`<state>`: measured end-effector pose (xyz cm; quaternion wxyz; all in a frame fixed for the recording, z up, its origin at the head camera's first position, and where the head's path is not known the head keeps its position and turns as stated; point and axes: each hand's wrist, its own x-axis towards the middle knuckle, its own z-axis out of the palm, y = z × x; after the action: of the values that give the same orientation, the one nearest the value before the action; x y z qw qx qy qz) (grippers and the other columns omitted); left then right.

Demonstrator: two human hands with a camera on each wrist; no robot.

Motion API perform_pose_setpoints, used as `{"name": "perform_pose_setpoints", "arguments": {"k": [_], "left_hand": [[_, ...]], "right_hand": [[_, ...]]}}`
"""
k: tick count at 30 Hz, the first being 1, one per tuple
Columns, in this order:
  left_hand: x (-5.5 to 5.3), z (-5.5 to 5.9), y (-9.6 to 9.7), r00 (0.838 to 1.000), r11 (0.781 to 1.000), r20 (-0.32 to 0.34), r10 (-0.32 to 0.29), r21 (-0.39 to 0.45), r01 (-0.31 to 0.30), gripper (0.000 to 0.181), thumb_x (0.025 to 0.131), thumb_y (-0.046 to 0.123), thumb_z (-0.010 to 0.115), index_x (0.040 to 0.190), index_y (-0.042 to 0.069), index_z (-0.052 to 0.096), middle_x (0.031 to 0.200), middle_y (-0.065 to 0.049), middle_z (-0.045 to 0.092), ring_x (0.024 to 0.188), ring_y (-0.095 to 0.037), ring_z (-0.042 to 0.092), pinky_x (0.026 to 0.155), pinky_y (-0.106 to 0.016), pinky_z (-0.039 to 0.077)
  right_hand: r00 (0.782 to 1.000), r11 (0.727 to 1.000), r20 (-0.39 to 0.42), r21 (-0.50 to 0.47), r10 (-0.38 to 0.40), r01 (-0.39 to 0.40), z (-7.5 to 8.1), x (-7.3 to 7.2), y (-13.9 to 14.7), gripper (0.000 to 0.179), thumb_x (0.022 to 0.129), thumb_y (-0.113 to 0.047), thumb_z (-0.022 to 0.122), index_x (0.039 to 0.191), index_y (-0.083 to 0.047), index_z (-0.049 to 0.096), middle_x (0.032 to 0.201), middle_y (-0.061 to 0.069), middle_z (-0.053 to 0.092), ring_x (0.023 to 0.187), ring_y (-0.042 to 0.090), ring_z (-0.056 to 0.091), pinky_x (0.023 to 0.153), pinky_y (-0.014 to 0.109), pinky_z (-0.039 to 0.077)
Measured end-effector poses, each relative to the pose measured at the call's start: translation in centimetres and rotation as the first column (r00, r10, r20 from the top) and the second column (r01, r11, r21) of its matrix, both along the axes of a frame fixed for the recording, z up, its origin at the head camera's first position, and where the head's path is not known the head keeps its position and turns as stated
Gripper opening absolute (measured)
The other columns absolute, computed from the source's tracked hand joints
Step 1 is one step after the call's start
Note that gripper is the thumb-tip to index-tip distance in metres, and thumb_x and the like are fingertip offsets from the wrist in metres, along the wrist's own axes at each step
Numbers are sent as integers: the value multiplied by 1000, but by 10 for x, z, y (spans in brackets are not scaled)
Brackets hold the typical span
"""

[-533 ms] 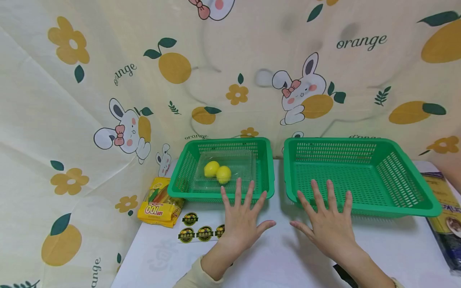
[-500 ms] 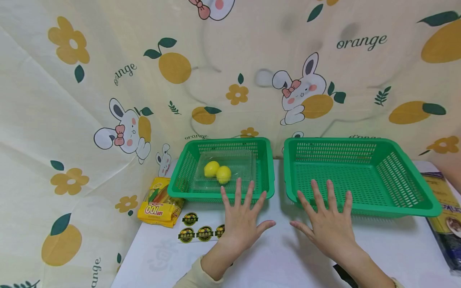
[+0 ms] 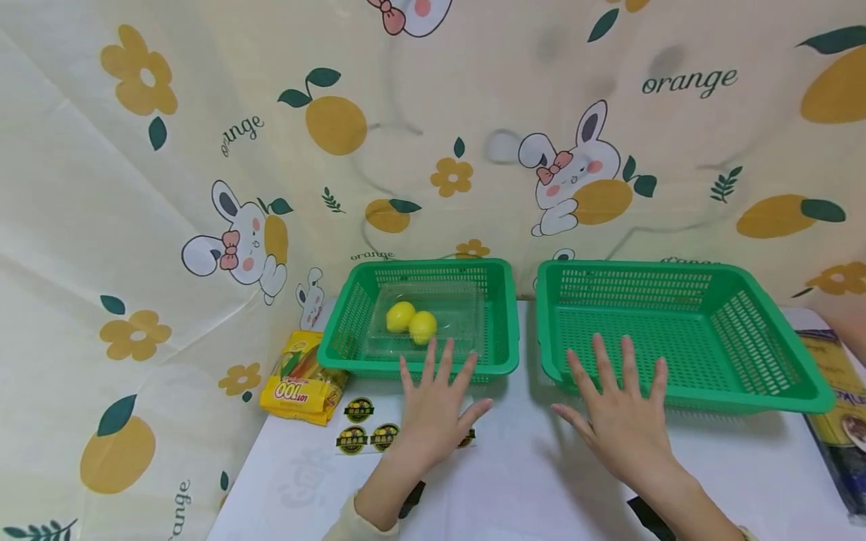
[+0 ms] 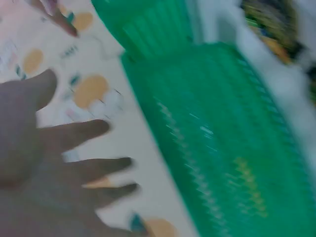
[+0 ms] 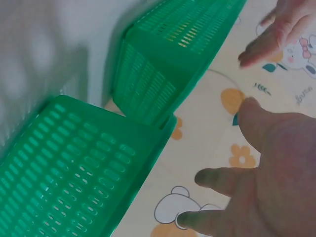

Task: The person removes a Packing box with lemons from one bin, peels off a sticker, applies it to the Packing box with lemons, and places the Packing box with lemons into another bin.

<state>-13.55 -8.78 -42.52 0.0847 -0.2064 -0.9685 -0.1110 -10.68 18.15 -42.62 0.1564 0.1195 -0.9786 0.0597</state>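
Observation:
My left hand hovers with spread fingers in front of the smaller green basket. Its fingertips overlap the basket's near rim in the head view. Inside that basket lies a clear plastic box, with two yellow lemons seen in it. A sheet of round black-and-gold stickers lies on the table, partly hidden behind the left hand. My right hand, fingers also spread, is before the larger green basket, which has nothing in it. Neither hand holds anything.
A yellow snack bag leans at the table's left edge. Another yellow and dark packet lies at the far right, beside the larger basket. Behind the baskets hangs a printed cloth with rabbits and oranges.
My left hand has shifted left and slightly back, uncovering a sticker to its right. The right hand stays nearly in place, and the whole head view has moved slightly.

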Motion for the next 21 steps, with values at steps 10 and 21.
{"name": "perform_pose_setpoints", "arguments": {"k": [10, 21], "left_hand": [[-14, -29, -61, 986, 447, 70, 148, 885, -130, 21, 93, 0, 67, 114, 1, 68, 110, -15, 67, 104, -32, 62, 89, -31, 54], [-24, -41, -83, 880, -275, 381, 284, 911, -306, 32, 89, -12, 66, 118, -7, 55, 106, -21, 58, 88, -22, 67, 79, -28, 59]], "right_hand": [[1000, 992, -10, -123, 10, -12, 8, -6, 0, 73, 96, -51, 60, 152, -10, 37, 159, 26, 22, 149, 46, -4, 110, 73, -12], [999, 983, -36, -178, 36, -42, 7, -9, -3, 69, 97, -48, 60, 149, -7, 41, 157, 28, 25, 149, 45, 0, 111, 73, -8]]}}
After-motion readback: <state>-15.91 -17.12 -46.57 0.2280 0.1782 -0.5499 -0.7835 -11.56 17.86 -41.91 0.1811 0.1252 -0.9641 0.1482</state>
